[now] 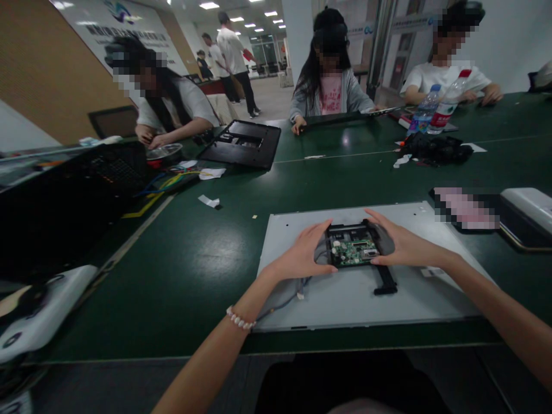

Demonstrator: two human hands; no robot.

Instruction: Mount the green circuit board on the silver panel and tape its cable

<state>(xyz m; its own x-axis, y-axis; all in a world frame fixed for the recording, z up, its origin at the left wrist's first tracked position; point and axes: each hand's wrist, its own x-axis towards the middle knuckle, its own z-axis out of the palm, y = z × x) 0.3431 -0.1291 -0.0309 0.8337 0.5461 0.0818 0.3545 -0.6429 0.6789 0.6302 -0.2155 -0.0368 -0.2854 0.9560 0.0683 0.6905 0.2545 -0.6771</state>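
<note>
A green circuit board [353,251] sits in a black plastic frame [350,229]. My left hand [302,252] closes on the frame's left side, thumb at the near corner and fingers at the far one. On the opposite side my right hand [405,244] grips it the same way. A black arm-like part [386,282] sticks out from the frame toward me. Underneath is a flat pale-grey panel [336,305], and I cannot tell whether the frame rests on it. Thin grey cables [282,303] run from the frame's left side across the panel.
A large black screen housing [64,207] stands at the left, beside a white device [47,313]. A black back cover [244,144] lies farther off. At right are a phone [466,210], bottles [446,106] and black plastic [435,150]. Several people sit across the green table [207,253].
</note>
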